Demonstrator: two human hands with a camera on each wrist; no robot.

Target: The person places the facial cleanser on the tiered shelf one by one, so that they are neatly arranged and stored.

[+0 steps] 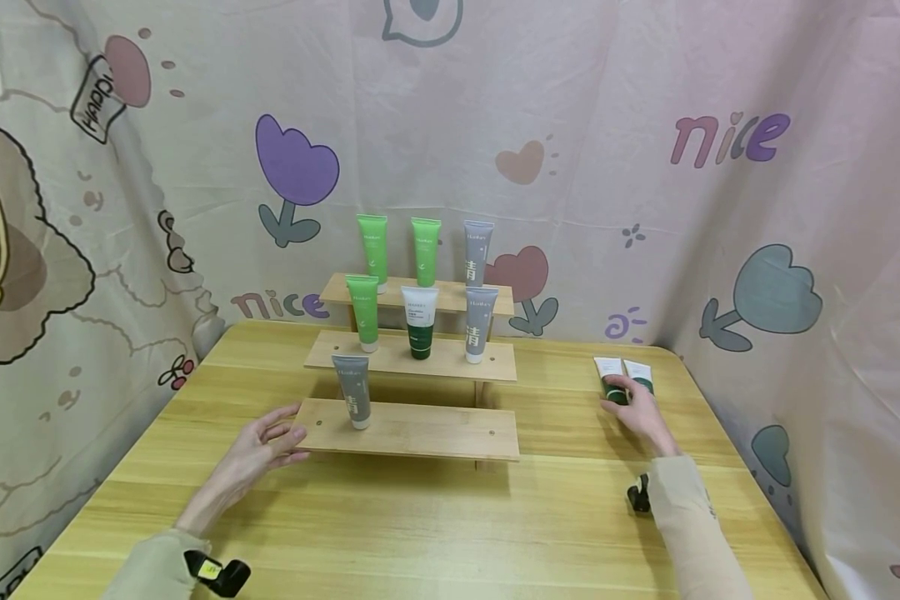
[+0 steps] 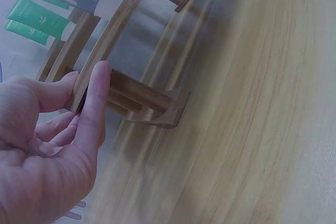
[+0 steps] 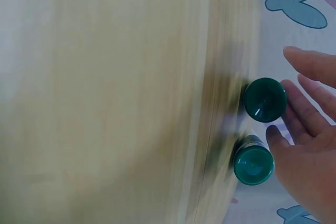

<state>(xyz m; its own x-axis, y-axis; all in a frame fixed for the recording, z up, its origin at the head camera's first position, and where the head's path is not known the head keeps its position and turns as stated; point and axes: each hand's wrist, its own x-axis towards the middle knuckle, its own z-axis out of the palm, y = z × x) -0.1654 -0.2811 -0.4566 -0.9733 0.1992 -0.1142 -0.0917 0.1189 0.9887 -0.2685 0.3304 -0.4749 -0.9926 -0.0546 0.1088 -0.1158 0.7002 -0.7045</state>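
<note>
A three-tier wooden display stand (image 1: 435,429) stands on the table. My left hand (image 1: 253,452) pinches the left end of its lowest board, thumb on one face and fingers on the other in the left wrist view. A grey-blue tube (image 1: 354,393) stands near that end. At the right, two white and dark-green tubes (image 1: 638,375) lie side by side on the table. My right hand (image 1: 640,417) is at the left one of them, fingers spread about it. In the right wrist view, their green caps (image 3: 265,99) face the camera, with the thumb between them.
On the middle board stand a green tube (image 1: 363,312), a white-and-green tube (image 1: 420,321) and a grey-blue tube (image 1: 480,323). The top board carries two green tubes (image 1: 425,250) and a grey-blue tube (image 1: 477,252). A patterned curtain (image 1: 592,217) hangs behind the wooden table (image 1: 420,529).
</note>
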